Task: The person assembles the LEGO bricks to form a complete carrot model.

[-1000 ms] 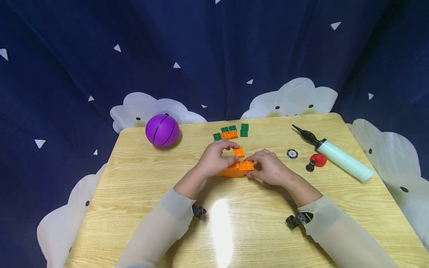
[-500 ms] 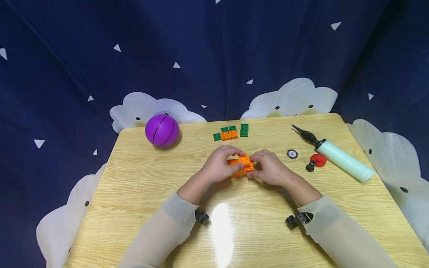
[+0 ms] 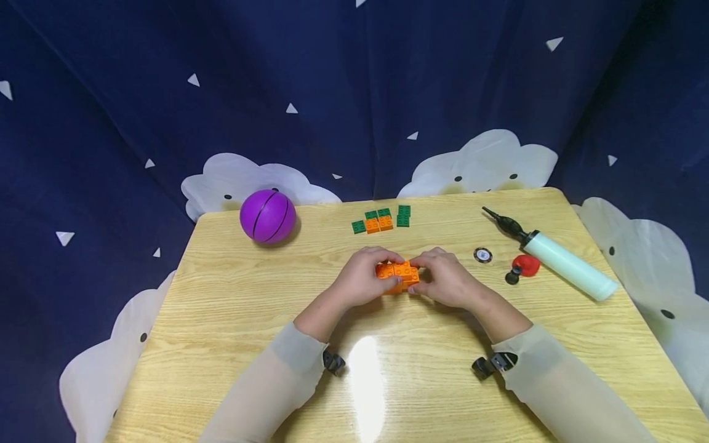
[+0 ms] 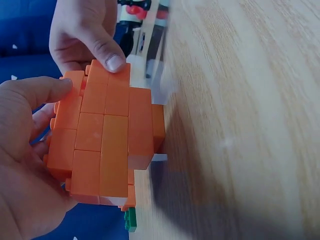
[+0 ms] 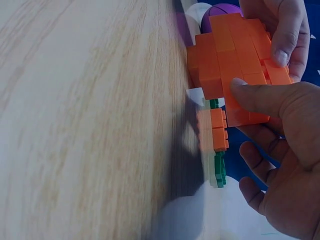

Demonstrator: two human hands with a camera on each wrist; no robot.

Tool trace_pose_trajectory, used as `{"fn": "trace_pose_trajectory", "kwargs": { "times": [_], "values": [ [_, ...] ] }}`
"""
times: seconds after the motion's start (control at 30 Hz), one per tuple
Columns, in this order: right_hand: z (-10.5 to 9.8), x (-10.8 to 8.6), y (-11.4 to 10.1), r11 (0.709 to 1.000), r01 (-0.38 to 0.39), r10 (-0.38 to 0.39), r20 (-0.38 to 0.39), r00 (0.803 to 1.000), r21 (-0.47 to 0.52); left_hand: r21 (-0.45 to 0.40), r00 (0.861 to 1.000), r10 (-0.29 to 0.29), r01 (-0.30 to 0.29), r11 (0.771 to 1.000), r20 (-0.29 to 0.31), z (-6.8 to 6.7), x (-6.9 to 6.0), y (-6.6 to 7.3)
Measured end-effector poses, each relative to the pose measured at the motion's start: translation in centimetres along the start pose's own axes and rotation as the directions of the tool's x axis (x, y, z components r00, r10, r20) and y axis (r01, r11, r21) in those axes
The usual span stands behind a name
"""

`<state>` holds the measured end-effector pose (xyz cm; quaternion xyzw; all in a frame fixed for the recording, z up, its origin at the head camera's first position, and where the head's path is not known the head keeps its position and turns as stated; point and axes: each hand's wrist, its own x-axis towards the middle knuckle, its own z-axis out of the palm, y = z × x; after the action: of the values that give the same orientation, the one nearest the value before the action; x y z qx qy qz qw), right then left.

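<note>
Orange bricks joined into a stepped block [image 3: 392, 285] stand on the table between both hands; the wrist views show several layers, narrower at the bottom [image 4: 90, 131] [image 5: 231, 62]. My left hand [image 3: 362, 277] pinches a brick [image 3: 406, 271] on the block's top layer, thumb in front and fingers behind; in the left wrist view its thumb touches that top brick [image 4: 73, 97]. The right hand [image 3: 447, 278] grips the block's right end, its thumb on the near side [image 5: 300, 107]. Part of the block is hidden behind the left hand.
Loose green bricks [image 3: 404, 215] and two orange bricks [image 3: 372, 225] lie behind the hands. A purple ball [image 3: 268, 216] sits back left. To the right are a round chip [image 3: 483, 255], a red piece [image 3: 526, 265], a small black piece [image 3: 512, 275] and a pump [image 3: 570, 264].
The left hand has moved right and slightly nearer, bringing the orange brick from above and behind the block down onto its top. The right hand has stayed at the block's right end.
</note>
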<state>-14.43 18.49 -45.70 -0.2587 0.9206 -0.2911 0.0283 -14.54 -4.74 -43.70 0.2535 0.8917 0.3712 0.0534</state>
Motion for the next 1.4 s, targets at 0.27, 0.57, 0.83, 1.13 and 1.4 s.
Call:
{"fn": "trace_pose_trajectory", "kwargs": {
  "times": [0.27,0.57,0.83,1.13,1.4],
  "values": [
    [0.0,0.0,-0.1,1.0,0.001,-0.001,0.003,1.0,-0.008,-0.03,1.0,-0.022,0.022,0.999,-0.001,0.0,-0.2,-0.1],
    [-0.1,0.0,-0.2,1.0,-0.001,0.001,0.009,1.0,-0.009,-0.07,0.998,-0.056,0.054,0.996,-0.027,0.5,-0.1,-0.3],
    [0.0,0.0,-0.2,1.0,0.012,-0.012,0.002,1.0,-0.011,-0.116,0.996,-0.089,0.086,0.99,-0.016,0.5,-0.1,-0.7],
    [0.2,0.0,-0.1,1.0,0.015,-0.015,-0.004,1.0,-0.009,-0.127,0.996,-0.091,0.089,0.988,-0.01,0.6,-0.1,-0.8],
    [0.1,0.0,-0.2,1.0,0.013,-0.013,-0.006,1.0,-0.003,-0.137,0.994,-0.104,0.1,0.986,-0.02,0.8,0.1,-1.3]
  ]
}}
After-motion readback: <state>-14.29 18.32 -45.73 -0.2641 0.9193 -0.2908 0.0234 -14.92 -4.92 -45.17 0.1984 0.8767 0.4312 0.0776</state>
